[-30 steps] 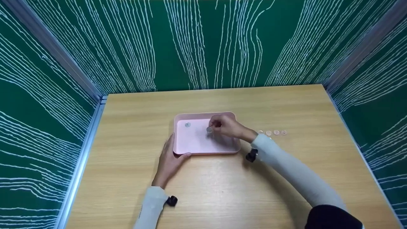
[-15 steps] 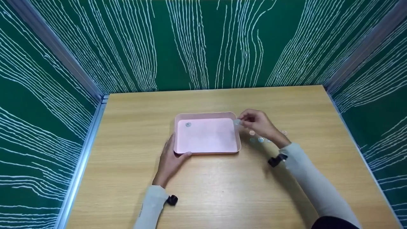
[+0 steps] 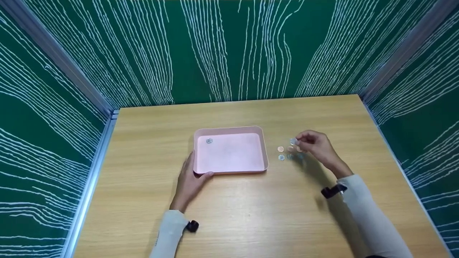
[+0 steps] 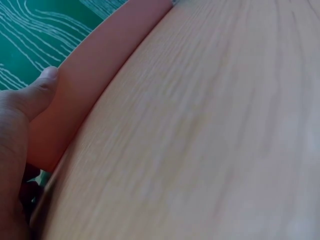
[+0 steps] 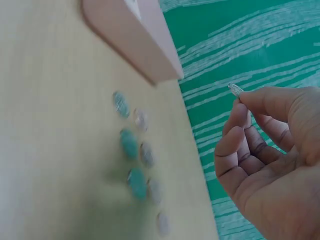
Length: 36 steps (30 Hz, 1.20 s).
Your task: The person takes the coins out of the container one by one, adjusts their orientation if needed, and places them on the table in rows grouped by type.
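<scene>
A shallow pink tray [image 3: 229, 172] sits in the middle of the table. My left hand [image 3: 188, 184] grips its front left corner, thumb on the front wall and fingers at the left side; the left wrist view shows the thumb [image 4: 42, 92] against that wall. One greyish disc [image 3: 209, 141] lies inside, near the back left. Right of the tray, my right hand [image 3: 317, 147] pinches a small shiny coin-like disc [image 5: 235, 90] between thumb and fingertips, above the table. Below it are two rows of similar discs, coppery ones [image 3: 280, 149] behind and bluish ones [image 3: 281, 157] in front, some partly hidden.
The wooden table [image 3: 229, 218] is enclosed by green walls [image 3: 200, 53] with white wavy lines at the back and sides. Metal posts [image 3: 398, 50] stand at the back corners. A small black device [image 3: 331, 191] is worn on each wrist.
My right hand has moved from over the tray, across its right wall, to above the rows of discs, still pinching the disc. The left hand and the tray have stayed put.
</scene>
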{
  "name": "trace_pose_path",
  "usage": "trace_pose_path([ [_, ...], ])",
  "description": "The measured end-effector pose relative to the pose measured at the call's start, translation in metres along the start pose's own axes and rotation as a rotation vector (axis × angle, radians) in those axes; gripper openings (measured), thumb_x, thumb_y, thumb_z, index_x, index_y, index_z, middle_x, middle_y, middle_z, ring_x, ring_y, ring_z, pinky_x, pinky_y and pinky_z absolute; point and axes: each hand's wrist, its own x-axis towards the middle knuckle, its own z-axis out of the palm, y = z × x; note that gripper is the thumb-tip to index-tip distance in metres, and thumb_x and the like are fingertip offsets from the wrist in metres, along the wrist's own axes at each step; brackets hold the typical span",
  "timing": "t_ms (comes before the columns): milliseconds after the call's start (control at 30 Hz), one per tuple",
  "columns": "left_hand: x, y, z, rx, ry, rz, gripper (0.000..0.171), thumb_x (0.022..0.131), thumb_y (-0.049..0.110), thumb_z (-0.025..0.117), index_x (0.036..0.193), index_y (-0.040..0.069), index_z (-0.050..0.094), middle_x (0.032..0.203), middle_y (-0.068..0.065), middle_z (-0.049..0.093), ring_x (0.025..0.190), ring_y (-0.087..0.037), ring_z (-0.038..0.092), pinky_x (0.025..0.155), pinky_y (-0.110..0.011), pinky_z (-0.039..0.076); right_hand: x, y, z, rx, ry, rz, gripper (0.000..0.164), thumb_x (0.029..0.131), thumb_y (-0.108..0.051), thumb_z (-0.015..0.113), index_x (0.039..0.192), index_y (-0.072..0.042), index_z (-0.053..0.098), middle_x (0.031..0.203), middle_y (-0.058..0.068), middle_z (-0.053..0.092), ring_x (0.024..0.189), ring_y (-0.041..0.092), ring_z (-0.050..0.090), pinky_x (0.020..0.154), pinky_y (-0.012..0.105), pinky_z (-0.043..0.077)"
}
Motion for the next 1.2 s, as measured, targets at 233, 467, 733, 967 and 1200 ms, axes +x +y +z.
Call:
trace_pose_path([
  [233,0.001,0.000,-0.001,0.000,-0.003,-0.001,0.115,0.089,0.056,0.090,0.177,0.019,0.027,0.178,-0.015,0.035,0.163,-0.038,0.033,0.131,-0.059,0.030,-0.021,0.024,-0.014,0.019,0.054,0.035,0.023,0.101,0.006,0.073,0.120,0.017,0.069,0.101,0.017,0.073,0.084,0.010,0.067,0.072,0.018,0.058],
  [467,0.000,0.001,-0.001,-0.004,-0.008,-0.004,0.115,0.088,0.060,0.089,0.177,0.021,0.026,0.178,-0.014,0.035,0.162,-0.038,0.034,0.130,-0.059,0.030,-0.036,0.038,-0.023,-0.057,0.082,0.089,0.022,0.102,0.005,0.071,0.122,0.014,0.070,0.105,0.019,0.073,0.085,0.011,0.065,0.072,0.019,0.057],
  [733,0.000,0.000,-0.002,0.000,-0.010,0.006,0.115,0.089,0.059,0.089,0.177,0.019,0.027,0.178,-0.012,0.036,0.163,-0.034,0.033,0.128,-0.059,0.033,-0.044,0.053,-0.034,-0.146,0.099,0.118,0.023,0.101,0.010,0.069,0.122,0.020,0.068,0.102,0.021,0.071,0.082,0.009,0.062,0.064,0.019,0.053],
  [967,0.001,0.002,-0.002,0.008,-0.010,-0.001,0.113,0.090,0.054,0.090,0.177,0.017,0.027,0.177,-0.014,0.036,0.162,-0.036,0.035,0.129,-0.058,0.033,-0.048,0.056,-0.037,-0.215,0.103,0.159,0.021,0.103,0.003,0.071,0.122,0.013,0.070,0.102,0.017,0.072,0.079,0.010,0.061,0.060,0.019,0.051],
  [1200,0.002,-0.002,0.000,0.018,-0.009,-0.002,0.115,0.089,0.057,0.089,0.177,0.019,0.026,0.177,-0.014,0.036,0.161,-0.036,0.036,0.129,-0.057,0.033,-0.043,0.061,-0.032,-0.229,0.103,0.134,0.018,0.101,0.004,0.074,0.116,0.013,0.071,0.097,0.017,0.072,0.074,0.010,0.061,0.058,0.019,0.051],
])
